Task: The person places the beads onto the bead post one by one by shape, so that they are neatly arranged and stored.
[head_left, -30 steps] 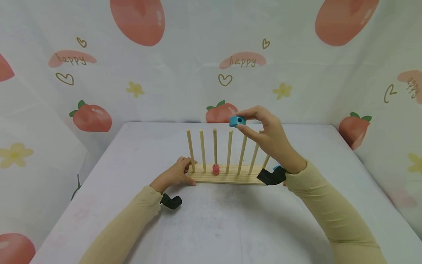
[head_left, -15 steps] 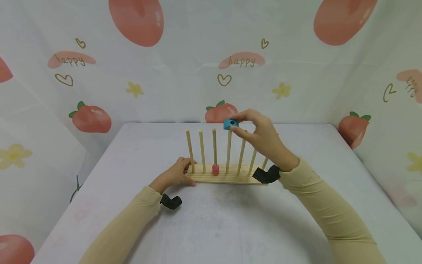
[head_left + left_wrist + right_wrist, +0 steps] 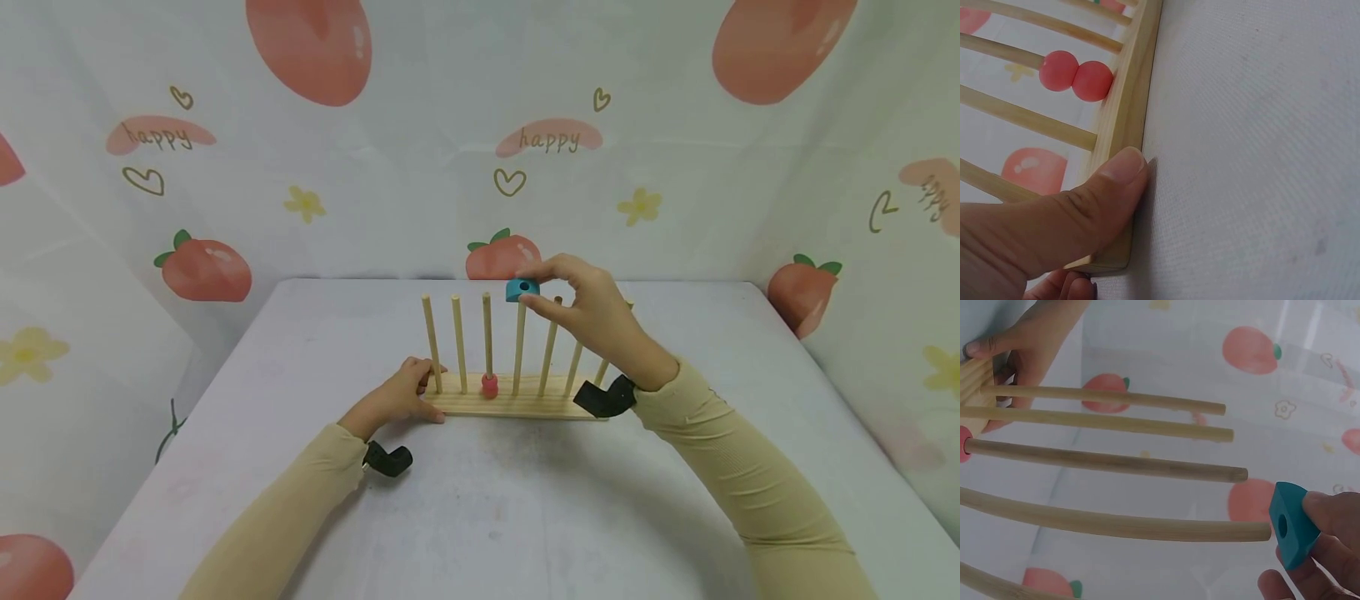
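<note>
My left hand [image 3: 401, 396] grips the left end of a wooden peg board [image 3: 540, 407], the thumb along its front edge and the other fingers behind. Several upright wooden pegs stand in a row on the board. At the foot of the third peg from the left sits a red double-ball bead [image 3: 1091, 81]. With thumb and fingers, my right hand [image 3: 603, 317] pinches a blue half-round block [image 3: 513, 292] that has a hole through it. In the right wrist view, this block is right at the tip of the fourth peg [image 3: 1210, 530], its hole facing the peg end.
The board stands on a white-covered table [image 3: 480, 508]. Behind hangs a pale backdrop cloth [image 3: 420, 167] printed with fruit, hearts and flowers. A black wrist mount [image 3: 604, 397] on the right arm overlaps the board's right end in the head view.
My right hand has moved left and slightly down, bringing the blue block from right of the fourth peg to its tip. The left hand stays on the board's end.
</note>
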`<state>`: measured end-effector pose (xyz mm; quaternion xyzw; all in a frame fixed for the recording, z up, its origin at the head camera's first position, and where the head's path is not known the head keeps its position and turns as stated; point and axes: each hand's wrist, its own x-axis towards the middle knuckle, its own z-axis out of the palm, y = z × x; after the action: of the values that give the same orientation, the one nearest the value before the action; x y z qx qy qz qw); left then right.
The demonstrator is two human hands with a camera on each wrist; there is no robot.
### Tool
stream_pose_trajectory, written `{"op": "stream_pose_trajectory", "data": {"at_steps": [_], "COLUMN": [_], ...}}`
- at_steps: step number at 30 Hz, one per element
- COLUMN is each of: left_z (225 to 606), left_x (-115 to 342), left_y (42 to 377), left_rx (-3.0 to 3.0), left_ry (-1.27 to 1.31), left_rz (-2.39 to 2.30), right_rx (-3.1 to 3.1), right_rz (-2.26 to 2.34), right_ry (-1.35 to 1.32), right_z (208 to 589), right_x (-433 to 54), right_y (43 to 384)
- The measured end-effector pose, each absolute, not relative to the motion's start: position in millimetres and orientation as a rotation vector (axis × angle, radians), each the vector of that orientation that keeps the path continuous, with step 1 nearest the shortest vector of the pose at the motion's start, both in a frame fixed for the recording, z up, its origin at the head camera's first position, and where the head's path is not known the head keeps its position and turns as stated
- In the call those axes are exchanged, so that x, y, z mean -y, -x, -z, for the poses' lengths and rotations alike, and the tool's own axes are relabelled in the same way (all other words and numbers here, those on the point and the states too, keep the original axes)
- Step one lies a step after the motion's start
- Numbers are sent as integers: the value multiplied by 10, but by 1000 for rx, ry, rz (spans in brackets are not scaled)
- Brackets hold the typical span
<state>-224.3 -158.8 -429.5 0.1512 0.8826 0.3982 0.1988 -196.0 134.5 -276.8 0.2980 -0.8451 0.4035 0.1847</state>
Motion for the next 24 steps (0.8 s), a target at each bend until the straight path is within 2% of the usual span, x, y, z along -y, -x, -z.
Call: {"op": "stream_pose_trajectory", "data": {"at_steps": [24], "left_z": [4263], "left_x": [1579], "left_y": [2226], "left_rx": [-2464], "left_ry": [-418], "left_rz": [-1123], "right_rx": [2426], "right_rz": [-1056], "right_ry": [-869], "right_z": [2802], "right_x": [-1361], "right_y": [1998]}}
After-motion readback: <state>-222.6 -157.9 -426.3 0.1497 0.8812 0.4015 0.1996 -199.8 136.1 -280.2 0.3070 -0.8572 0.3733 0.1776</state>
